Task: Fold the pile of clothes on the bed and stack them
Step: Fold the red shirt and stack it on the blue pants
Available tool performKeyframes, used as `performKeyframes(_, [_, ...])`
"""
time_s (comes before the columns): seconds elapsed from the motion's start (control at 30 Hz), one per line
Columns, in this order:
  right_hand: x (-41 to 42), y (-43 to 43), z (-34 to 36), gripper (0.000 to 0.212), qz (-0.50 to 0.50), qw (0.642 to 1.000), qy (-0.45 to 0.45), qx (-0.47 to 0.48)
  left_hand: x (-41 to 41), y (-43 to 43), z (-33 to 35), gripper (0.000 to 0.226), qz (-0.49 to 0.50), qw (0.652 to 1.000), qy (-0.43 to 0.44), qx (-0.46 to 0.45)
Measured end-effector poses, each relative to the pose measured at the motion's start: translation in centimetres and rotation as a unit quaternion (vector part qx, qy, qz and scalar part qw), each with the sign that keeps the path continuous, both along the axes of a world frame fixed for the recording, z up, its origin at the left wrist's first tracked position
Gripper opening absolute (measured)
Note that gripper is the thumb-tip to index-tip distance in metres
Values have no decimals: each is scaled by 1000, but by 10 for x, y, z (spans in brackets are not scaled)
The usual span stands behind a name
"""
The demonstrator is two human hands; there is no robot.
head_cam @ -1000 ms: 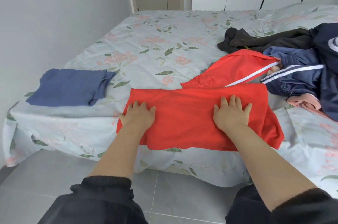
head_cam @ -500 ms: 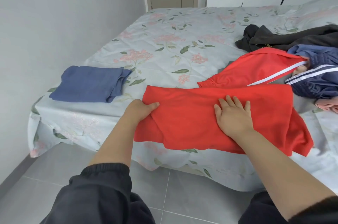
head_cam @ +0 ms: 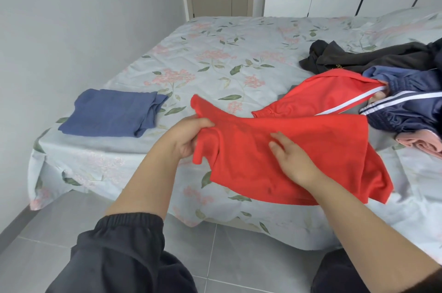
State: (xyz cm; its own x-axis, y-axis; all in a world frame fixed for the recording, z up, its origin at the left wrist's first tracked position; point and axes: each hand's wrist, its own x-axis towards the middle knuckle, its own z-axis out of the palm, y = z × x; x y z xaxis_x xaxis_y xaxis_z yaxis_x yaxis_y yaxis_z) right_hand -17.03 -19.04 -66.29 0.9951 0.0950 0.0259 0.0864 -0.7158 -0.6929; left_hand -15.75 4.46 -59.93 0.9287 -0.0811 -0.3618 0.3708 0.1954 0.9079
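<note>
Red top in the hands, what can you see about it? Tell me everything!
The red top is plain bright red, soft-looking cloth, partly folded and wrinkled. It lies at the near edge of the bed, its lower part hanging over. The left hand grips its left end, which is up off the bed. The right hand rests flat on its middle. Its far edge meets a red striped garment.
</note>
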Motion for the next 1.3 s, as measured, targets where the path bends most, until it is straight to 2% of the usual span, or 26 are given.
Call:
performKeyframes(0.03, [-1, -9, 9, 41, -36, 991, 25, 125, -1, -15, 8, 15, -9, 1000, -10, -11])
performKeyframes(0.07, [-3, -20, 17, 39, -73, 964, 60, 249, -2, -33, 14, 15, -21, 999, -19, -17])
performKeyframes(0.13, [-4, -46, 30, 40, -125, 873, 139, 451, -9, -68, 22, 12, -84, 995, -38, -24])
performKeyframes(0.17, [-5, -59, 34, 43, -149, 833, 166, 506, -14, -83, 25, 10, -143, 988, -46, -30])
performKeyframes(0.23, [-8, -81, 38, 48, -172, 785, 205, 559, -19, -102, 24, 18, -265, 960, -82, -30])
performKeyframes(0.27, [-9, -87, 38, 48, -171, 768, 220, 577, -18, -105, 22, 24, -279, 954, -111, -10])
performKeyframes(0.33, [-10, -92, 36, 51, -167, 749, 243, 593, -11, -102, 13, 30, -196, 962, -167, 94])
performKeyframes(0.37, [-10, -92, 33, 56, -167, 749, 252, 589, -7, -97, 4, 32, -141, 954, -199, 174])
performKeyframes(0.4, [-9, -91, 31, 61, -165, 755, 261, 578, -4, -92, -6, 35, -111, 929, -232, 265])
performKeyframes(0.47, [-8, -87, 28, 64, -158, 777, 275, 544, -4, -87, -32, 40, -159, 843, -279, 431])
performKeyframes(0.5, [-8, -84, 27, 60, -155, 791, 276, 523, -6, -89, -46, 46, -195, 806, -281, 483])
performKeyframes(0.57, [-8, -80, 26, 47, -160, 819, 265, 484, -13, -101, -70, 55, -212, 772, -282, 529])
performKeyframes(0.63, [-9, -75, 20, 38, -173, 853, 234, 434, -20, -117, -85, 58, -179, 753, -303, 556])
performKeyframes(0.73, [-10, -67, 6, 32, -206, 913, 136, 324, -24, -129, -92, 61, -148, 736, -319, 579])
performKeyframes(0.8, [-11, -64, 3, 31, -203, 944, 50, 254, -23, -129, -90, 63, -140, 752, -322, 558])
performKeyframes(0.87, [-11, -64, 7, 44, -175, 957, -31, 229, -22, -130, -85, 64, -124, 798, -321, 494])
performKeyframes(0.97, [-5, -75, 22, 60, -164, 947, -127, 245, -20, -136, -79, 66, -95, 870, -300, 380])
performKeyframes(1.07, [3, -99, 33, 55, -210, 930, -173, 247, -19, -145, -74, 74, -76, 917, -241, 308])
performKeyframes(1.13, [5, -121, 30, 42, -273, 940, -149, 143, -15, -151, -72, 78, -65, 938, -209, 270])
performKeyframes(1.2, [6, -138, 18, 31, -301, 951, -61, 19, -12, -157, -70, 69, -49, 953, -183, 237])
performKeyframes(1.27, [7, -145, 8, 23, -303, 953, 9, -24, -10, -160, -68, 54, -35, 967, -142, 210])
performKeyframes(1.3, [7, -146, 5, 20, -309, 951, 15, -21, -8, -161, -67, 51, -31, 972, -117, 201])
